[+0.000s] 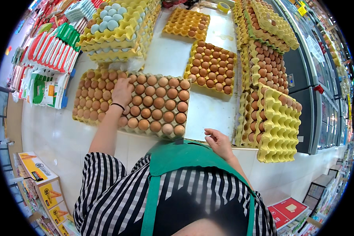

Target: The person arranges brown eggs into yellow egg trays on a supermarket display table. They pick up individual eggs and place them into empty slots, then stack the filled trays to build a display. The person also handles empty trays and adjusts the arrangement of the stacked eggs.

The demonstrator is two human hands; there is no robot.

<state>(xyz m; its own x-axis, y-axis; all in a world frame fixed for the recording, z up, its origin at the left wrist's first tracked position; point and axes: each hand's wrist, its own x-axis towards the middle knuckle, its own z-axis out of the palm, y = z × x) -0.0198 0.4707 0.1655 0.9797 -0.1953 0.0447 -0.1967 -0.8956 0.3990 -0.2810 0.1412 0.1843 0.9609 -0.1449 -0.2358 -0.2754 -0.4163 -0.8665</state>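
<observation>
My left hand (122,92) reaches over the place where two full trays of brown eggs meet, its fingers down among the eggs of the far rows. Whether it grips an egg cannot be seen. Under and right of it is a grey pulp egg tray (188,101) full of brown eggs (159,103). On its left side lies a yellowish egg tray (76,118), also filled with brown eggs. My right hand (219,143) hovers near the white table's front edge, fingers loosely bent and apart, holding nothing.
Another full egg tray (211,66) and a mostly bare one (180,22) lie on the white tabletop (209,112). Stacked trays with pale bluish eggs (112,25) rise at back left. More stacks (268,66) line the right, with a tilted yellow tray (278,132) in front.
</observation>
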